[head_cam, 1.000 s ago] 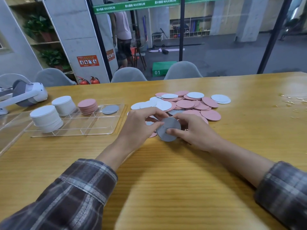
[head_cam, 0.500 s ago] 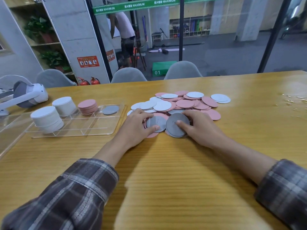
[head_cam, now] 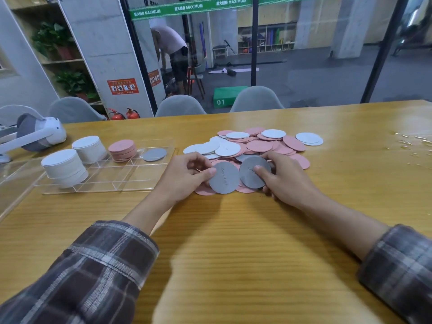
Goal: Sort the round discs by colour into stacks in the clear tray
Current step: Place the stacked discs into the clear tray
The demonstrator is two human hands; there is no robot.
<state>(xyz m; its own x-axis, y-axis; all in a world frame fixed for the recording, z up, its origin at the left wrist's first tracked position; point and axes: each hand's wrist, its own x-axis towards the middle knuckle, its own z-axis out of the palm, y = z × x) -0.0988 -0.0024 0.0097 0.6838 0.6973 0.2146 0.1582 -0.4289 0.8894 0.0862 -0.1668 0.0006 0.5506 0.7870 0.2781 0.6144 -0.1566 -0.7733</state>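
Simultaneously, left hand (head_cam: 187, 177) pinches one flat grey round disc (head_cam: 224, 178); right hand (head_cam: 288, 182) grasps a second grey disc (head_cam: 252, 175), presumably pairing them for the clear plastic tray (head_cam: 131, 185).

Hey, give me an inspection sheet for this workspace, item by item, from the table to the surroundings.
Surface: wooden table, shiny flakes at far right.
Job's things: clear tray holds a near white stack, a far white stack, a pink stack and a lone grey disc; loose pile of pink and white discs beside it.
Clutter: white headset at far left.
Grippers: left hand pinches a grey disc; right hand grips a second grey disc.
Cables: nothing seen.
Surroundings: grey chairs, glass wall, a person bending beyond it, fire extinguishers.
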